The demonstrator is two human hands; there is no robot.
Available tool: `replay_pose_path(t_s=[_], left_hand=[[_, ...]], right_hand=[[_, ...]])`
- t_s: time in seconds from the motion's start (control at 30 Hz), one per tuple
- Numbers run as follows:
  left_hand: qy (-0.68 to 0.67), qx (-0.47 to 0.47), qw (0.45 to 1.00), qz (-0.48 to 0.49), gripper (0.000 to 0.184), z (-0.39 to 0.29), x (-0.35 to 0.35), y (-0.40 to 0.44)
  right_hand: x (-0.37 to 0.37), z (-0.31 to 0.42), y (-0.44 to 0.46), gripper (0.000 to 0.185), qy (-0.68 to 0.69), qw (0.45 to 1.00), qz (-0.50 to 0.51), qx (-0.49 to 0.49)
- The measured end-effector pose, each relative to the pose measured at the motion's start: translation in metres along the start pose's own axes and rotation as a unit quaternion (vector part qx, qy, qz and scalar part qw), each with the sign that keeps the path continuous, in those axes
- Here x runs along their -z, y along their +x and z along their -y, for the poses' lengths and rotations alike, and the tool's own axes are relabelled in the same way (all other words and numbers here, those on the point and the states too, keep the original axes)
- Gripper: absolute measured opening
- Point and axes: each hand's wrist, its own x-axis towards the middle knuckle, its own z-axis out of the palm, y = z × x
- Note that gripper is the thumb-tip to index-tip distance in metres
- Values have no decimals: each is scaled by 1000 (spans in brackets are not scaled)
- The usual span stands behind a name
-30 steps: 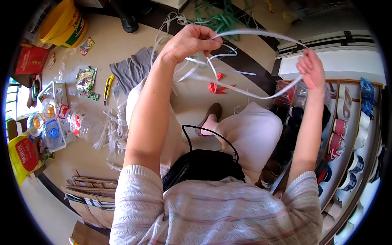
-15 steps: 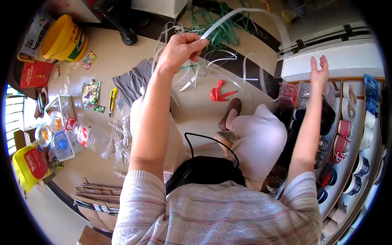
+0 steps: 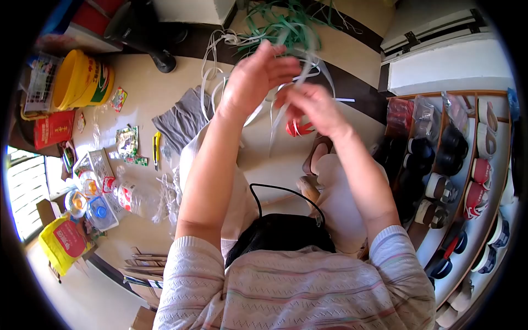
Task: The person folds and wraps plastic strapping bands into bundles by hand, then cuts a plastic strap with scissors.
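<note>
A white plastic packing strap (image 3: pixel 304 71), smeared by motion, crosses between my hands and hangs down toward the floor. My left hand (image 3: pixel 258 80) is raised at its upper left, fingers stretched out and a little apart, the tips close to the strap. Lower and to the right, my right hand (image 3: pixel 316 110) has its fingers bent around the strap; motion blurs their tips. Beyond my hands lie more white strips (image 3: pixel 231 39) and a tangle of green straps (image 3: pixel 283 27). A red ribbon-like piece (image 3: pixel 297 128) lies on the floor beneath my right hand, partly covered.
A shoe rack (image 3: pixel 472 181) with several shoes stands at right. On the left are a yellow bucket (image 3: pixel 82 82), a yellow utility knife (image 3: pixel 157 149), a grey cloth (image 3: pixel 179 121) and plastic bottles (image 3: pixel 135 198). Folded cardboard (image 3: pixel 146 269) lies lower left. A black bag (image 3: pixel 280 236) rests on my lap.
My right hand has swung in from the far right to the strap beside my left hand. My left hand has moved right and its pinch on the strap has opened.
</note>
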Motion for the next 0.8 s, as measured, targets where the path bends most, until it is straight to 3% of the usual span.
replay_pose_path(t_s=[0.03,0.1,0.17,0.3,0.33,0.43,0.53,0.63,0.67,0.77,0.8], left_hand=[[111,1,993,29,54,5,2,-2],[291,14,949,117,43,14,4,-4],[279,103,944,142,29,9,-8,-15],[336,111,931,88,22,7,-1,-14],[318,106,938,85,21,8,-1,-15],[282,112,948,96,20,4,0,-15],[299,148,937,105,19,3,-6,-18],[292,148,934,146,20,2,-8,-21],[260,138,945,145,20,2,-7,-22],[176,103,969,137,21,-3,-3,-27],[159,95,974,133,22,-5,-2,-29]], right_hand=[[11,11,-3,23,15,998,-45,42],[38,24,-7,26,177,973,-114,99],[70,23,-11,26,225,950,-140,165],[89,29,-19,26,266,915,-247,179],[83,33,-21,28,181,925,-298,150],[73,39,-29,32,-69,943,-324,14],[45,25,-26,26,-167,916,-301,205],[22,23,-15,17,-364,820,-205,391],[16,25,-20,14,-444,798,-186,361],[9,26,-21,13,-366,872,-128,300],[5,22,-21,14,-271,914,-130,273]])
